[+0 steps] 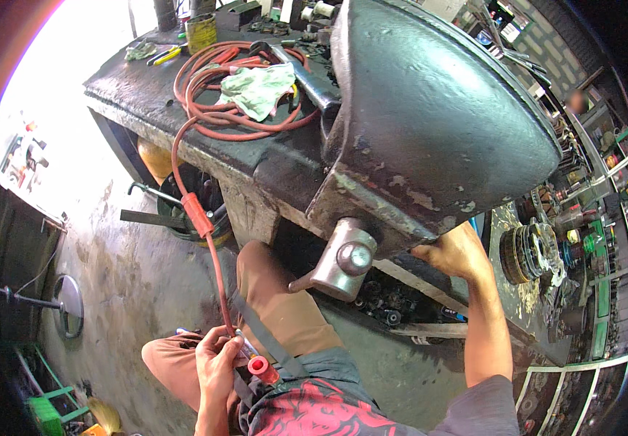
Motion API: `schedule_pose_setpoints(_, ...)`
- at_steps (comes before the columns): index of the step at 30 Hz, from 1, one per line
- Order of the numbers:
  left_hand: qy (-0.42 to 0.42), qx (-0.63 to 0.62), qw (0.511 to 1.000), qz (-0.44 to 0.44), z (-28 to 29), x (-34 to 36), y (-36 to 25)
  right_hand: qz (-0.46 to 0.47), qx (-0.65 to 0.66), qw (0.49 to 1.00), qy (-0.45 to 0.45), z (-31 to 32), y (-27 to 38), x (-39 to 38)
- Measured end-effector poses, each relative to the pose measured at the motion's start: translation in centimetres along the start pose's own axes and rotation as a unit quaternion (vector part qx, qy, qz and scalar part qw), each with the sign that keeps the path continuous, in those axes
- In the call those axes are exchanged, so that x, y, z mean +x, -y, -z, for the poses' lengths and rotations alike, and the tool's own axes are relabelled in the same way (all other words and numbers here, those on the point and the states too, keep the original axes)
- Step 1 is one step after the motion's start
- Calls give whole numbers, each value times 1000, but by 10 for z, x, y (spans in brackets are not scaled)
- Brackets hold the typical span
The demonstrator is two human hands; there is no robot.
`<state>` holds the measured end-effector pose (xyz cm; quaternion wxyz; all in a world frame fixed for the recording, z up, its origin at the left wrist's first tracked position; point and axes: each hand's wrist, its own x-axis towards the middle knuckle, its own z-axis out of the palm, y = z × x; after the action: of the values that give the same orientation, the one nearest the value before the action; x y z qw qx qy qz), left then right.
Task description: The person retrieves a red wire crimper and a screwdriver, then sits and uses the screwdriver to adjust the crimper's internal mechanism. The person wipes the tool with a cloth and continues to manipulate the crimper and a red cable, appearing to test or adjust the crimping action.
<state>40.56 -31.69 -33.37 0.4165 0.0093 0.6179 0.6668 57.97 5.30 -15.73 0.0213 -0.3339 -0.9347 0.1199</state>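
Someone's shirt (328, 410) came nearest. Beside it, the left hand (216, 361) gripped a tool (254, 363) on a red hose (216, 275), perhaps best pointed away; under the shell (437, 109), right hand (459, 254) fingers hid, so I couldn't tell their grip.

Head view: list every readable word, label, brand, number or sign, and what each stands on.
No text can be read.
Dark fabric shirt with red print: creased, cut off, illegible.
White rectangular item, upper right: too small.
Small blue-and-black item, right of centre: blurred.
Red-ended hose tool in the left hand: no lettering legible.
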Motion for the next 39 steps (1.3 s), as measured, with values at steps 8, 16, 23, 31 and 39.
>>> schedule_pose_setpoints(8,1,-7,1000,-11,-2,-1,-1,199,-78,976,-36,-1,-12,2)
schedule_pose_setpoints(16,6,-9,1000,-5,-3,-2,-1,64,114,980,-153,-10,-16,-8)
schedule_pose_setpoints(23,8,51,998,-44,-6,-1,-6,33,354,933,-63,-45,30,-69)
schedule_pose_setpoints(31,35,59,998,-9,-17,-16,-7,115,507,843,137,-191,104,-82)
schedule_pose_setpoints(39,6,20,999,-31,-15,-12,2,317,366,860,160,-199,132,-50)
